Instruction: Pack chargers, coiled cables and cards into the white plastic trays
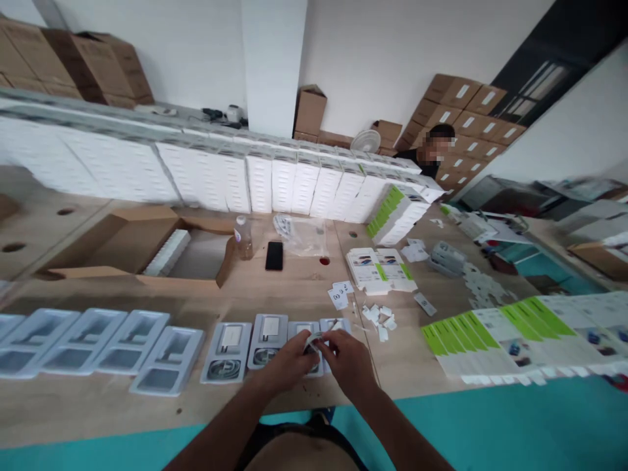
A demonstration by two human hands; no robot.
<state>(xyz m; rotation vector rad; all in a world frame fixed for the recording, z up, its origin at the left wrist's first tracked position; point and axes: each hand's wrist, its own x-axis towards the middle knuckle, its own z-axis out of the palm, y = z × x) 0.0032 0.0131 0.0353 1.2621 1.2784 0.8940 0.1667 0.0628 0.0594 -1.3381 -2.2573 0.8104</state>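
Note:
A coiled white cable is pinched between both hands above the trays near the table's front edge. My left hand grips the coil from the left, fingers curled round it. On its right side my right hand closes thumb and fingers on the cable too. Under the hands are two plastic trays, partly hidden by them. Left of these, a tray and another tray each hold a white block and a coiled cable. Farther left, a tray has no coil in its lower compartment.
Several trays line the left front. An open carton, a bottle and a phone lie behind. Stacked white boxes form a wall; green-white boxes stand at right. Paper cards lie mid-table. A person is at the back.

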